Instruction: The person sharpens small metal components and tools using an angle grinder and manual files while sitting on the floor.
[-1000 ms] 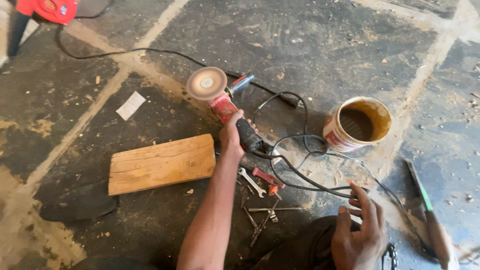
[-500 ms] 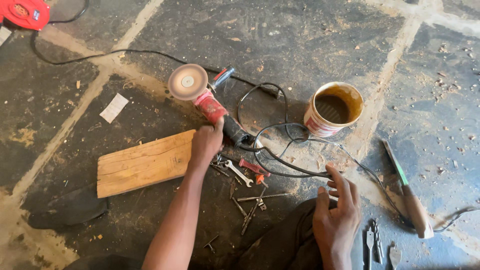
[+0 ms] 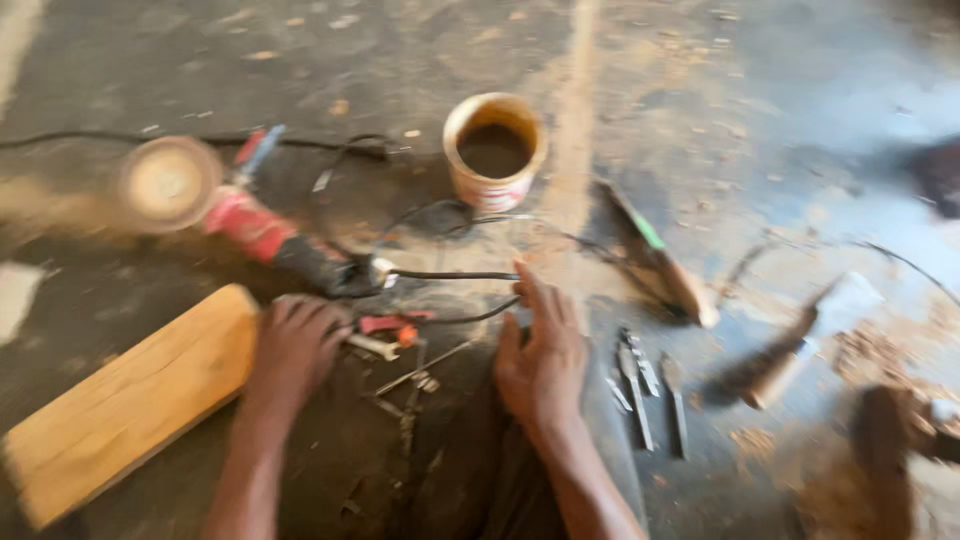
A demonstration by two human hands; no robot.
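The picture is motion-blurred. My left hand point(image 3: 295, 350) lies palm down on the floor between the end of a wooden plank point(image 3: 120, 400) and a scatter of small metal tools point(image 3: 400, 345). It is just below the black handle of a red angle grinder point(image 3: 250, 228), whose round disc point(image 3: 170, 183) points left, and does not grip it. My right hand point(image 3: 542, 358) rests with its fingers spread, the fingertips at a black cable point(image 3: 450, 275) that runs from the grinder. It holds nothing.
A stained bucket point(image 3: 495, 150) stands beyond the cable. To the right lie a hand saw with a wooden handle point(image 3: 660, 268), pliers and other small tools point(image 3: 645, 385), and a wooden-handled tool point(image 3: 790, 350). Sawdust covers the concrete floor at the right.
My left hand has come off the grinder's handle and dropped to the floor beside the plank. The view has swung right, and my right hand has moved up to the cable.
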